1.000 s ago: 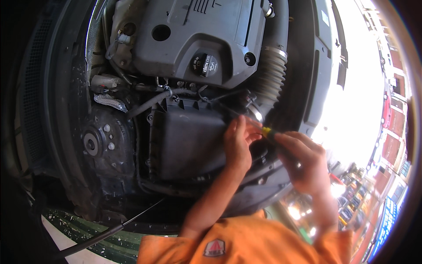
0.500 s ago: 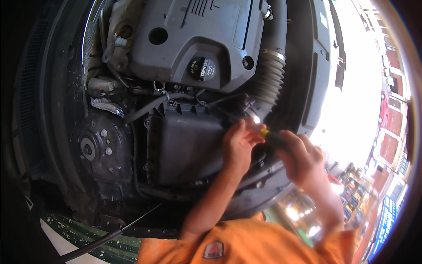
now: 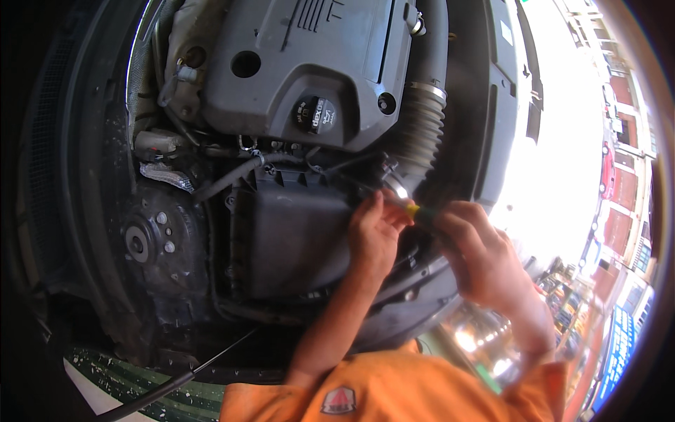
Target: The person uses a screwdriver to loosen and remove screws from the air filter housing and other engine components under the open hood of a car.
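My right hand (image 3: 481, 253) is wrapped round the dark green handle of a screwdriver (image 3: 413, 210) with a yellow collar. My left hand (image 3: 374, 235) has its thumb and fingers closed about the shaft, just ahead of that collar. The tool points left toward a bright metal hose clamp (image 3: 396, 183) at the lower end of a ribbed air intake hose (image 3: 422, 130). Fingers hide the screwdriver's tip, so its contact with the clamp cannot be made out. Left of my left hand lies the black air filter box (image 3: 299, 239).
A grey plastic engine cover (image 3: 309, 42) with a black oil filler cap (image 3: 315, 114) fills the top. At the left is a strut mount (image 3: 137, 240). A thin prop rod (image 3: 176, 380) crosses the lower left. Bright glare covers the right side.
My right hand has turned on the screwdriver handle, its knuckles rolling over. Both hands remain by the hose clamp. The whole view has shifted slightly.
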`<action>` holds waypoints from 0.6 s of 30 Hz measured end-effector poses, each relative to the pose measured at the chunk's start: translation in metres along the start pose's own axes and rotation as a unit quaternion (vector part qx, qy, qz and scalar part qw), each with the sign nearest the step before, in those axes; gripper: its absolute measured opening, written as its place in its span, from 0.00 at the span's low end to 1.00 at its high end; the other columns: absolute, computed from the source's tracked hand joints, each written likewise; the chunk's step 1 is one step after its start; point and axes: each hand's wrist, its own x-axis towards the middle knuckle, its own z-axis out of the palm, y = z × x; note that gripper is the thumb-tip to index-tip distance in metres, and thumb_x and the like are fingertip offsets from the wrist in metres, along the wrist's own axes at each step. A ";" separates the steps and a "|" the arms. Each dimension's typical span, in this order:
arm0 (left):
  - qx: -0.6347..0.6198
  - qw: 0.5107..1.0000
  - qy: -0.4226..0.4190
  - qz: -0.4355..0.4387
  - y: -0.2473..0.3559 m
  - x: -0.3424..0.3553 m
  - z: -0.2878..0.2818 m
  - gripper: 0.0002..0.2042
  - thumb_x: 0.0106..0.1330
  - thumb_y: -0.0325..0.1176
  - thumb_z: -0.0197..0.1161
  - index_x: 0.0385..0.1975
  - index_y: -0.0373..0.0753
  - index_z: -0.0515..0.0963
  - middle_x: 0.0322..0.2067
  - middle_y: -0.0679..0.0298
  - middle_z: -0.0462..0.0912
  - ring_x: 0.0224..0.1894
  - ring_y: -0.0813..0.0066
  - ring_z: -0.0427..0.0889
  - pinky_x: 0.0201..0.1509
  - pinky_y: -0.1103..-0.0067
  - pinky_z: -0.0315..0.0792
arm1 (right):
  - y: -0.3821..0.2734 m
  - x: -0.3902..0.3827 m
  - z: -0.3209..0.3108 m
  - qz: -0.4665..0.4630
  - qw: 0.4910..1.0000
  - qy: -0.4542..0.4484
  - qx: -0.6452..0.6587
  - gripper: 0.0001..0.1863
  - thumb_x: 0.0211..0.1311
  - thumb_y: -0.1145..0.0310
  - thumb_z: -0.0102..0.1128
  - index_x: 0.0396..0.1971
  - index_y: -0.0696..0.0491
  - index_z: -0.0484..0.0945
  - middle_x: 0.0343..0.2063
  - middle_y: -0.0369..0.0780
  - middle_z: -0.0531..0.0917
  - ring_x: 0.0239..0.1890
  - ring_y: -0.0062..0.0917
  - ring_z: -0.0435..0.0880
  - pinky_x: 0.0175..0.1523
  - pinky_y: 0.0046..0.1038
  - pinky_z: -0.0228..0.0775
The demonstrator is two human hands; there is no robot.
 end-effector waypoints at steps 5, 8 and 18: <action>0.008 1.000 -0.001 0.004 0.001 0.000 0.002 0.11 0.77 0.38 0.50 0.40 0.39 0.77 0.37 0.54 0.85 0.43 0.63 0.83 0.52 0.67 0.74 | 0.005 -0.004 0.001 0.067 0.997 -0.035 0.008 0.20 0.53 0.80 0.66 0.47 0.58 0.73 0.43 0.46 0.76 0.39 0.41 0.83 0.36 0.36 0.78; 0.010 1.000 0.009 0.011 0.002 0.001 0.006 0.10 0.76 0.38 0.51 0.40 0.39 0.76 0.37 0.54 0.85 0.42 0.63 0.82 0.52 0.67 0.74 | 0.000 -0.001 -0.004 0.009 1.000 -0.007 0.002 0.19 0.53 0.80 0.66 0.46 0.58 0.74 0.42 0.46 0.77 0.37 0.40 0.83 0.35 0.36 0.78; -0.009 0.999 0.036 0.000 0.002 -0.004 0.007 0.09 0.76 0.36 0.51 0.40 0.39 0.76 0.36 0.53 0.84 0.43 0.63 0.81 0.56 0.68 0.72 | 0.000 -0.015 0.005 -0.021 0.999 -0.014 -0.040 0.21 0.52 0.80 0.68 0.47 0.59 0.74 0.42 0.47 0.77 0.32 0.38 0.83 0.31 0.35 0.78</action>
